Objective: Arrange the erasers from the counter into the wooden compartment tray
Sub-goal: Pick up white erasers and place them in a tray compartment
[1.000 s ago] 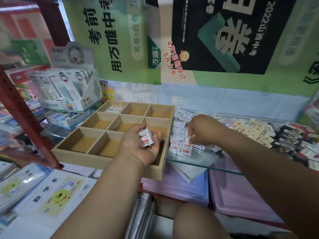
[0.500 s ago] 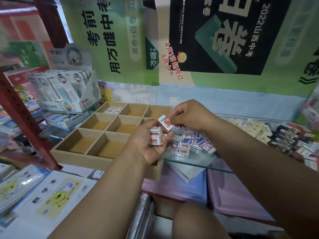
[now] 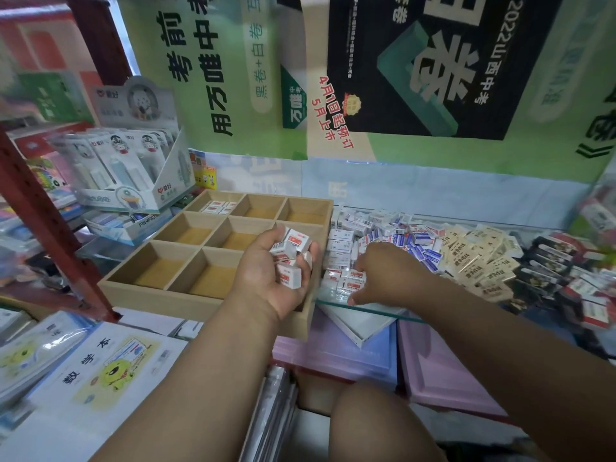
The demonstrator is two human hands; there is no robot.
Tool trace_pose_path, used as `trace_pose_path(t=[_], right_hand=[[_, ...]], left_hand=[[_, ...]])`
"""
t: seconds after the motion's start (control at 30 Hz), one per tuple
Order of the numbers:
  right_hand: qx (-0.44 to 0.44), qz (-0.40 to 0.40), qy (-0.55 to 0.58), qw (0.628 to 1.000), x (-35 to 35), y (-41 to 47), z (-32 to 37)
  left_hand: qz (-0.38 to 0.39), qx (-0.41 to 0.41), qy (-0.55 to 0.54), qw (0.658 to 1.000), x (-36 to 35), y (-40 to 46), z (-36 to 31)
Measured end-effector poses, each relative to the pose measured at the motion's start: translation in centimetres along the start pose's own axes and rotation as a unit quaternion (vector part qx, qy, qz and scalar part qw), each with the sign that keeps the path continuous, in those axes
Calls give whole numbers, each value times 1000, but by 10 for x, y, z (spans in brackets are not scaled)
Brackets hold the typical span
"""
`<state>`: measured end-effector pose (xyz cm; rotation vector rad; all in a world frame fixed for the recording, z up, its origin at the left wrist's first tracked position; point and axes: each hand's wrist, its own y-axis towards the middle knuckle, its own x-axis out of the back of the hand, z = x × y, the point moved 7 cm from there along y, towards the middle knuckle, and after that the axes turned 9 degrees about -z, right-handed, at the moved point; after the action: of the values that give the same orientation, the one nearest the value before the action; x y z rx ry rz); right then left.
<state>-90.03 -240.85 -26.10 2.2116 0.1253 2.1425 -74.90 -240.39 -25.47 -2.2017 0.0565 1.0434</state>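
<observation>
A wooden compartment tray point(image 3: 156, 288) sits left of centre, with a few white erasers point(image 3: 218, 207) in its far left compartment. My left hand point(image 3: 273, 278) hovers over the tray's right side, palm up, cupping several white and red erasers point(image 3: 289, 258). My right hand point(image 3: 383, 275) is down on the pile of white erasers point(image 3: 343, 258) on the glass counter point(image 3: 373, 311), fingers curled among them; whether it grips one is hidden.
Blue-labelled erasers point(image 3: 423, 248), cream ones point(image 3: 480, 261) and dark ones point(image 3: 560, 268) lie further right on the glass. A display box of stationery point(image 3: 133, 181) stands left of the tray, behind a red shelf post point(image 3: 50, 228). Booklets point(image 3: 100, 371) lie in front.
My right hand passed an eraser to my left hand, then dropped back onto the white pile. My left hand now holds more erasers than before.
</observation>
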Motion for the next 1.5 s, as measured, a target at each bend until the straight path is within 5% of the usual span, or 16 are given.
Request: trace_pose_path(t=[0.47,0.6,0.77,0.93,1.07,1.33,1.5], right_hand=[[-28,14,47,998,12,-11,4],[-44,-40,145,988,45,-13,-1],[-31,-85,399,912,87,-4,22],[-8,-50,408,912,87,20,49],[-1,12,520,854,78,36,63],[-50,99,702,703,53,73,103],[-105,66,749,651,44,111,123]], left_hand=[[-12,-11,23,1000,6,-3,2],[-16,-29,68,997,3,-4,1],[20,-24,68,997,-6,-4,4],[74,-26,105,991,-16,-11,0],[8,-55,126,991,3,-1,-21],[-2,-80,109,991,28,0,-67],[-36,-119,111,986,50,5,-112]])
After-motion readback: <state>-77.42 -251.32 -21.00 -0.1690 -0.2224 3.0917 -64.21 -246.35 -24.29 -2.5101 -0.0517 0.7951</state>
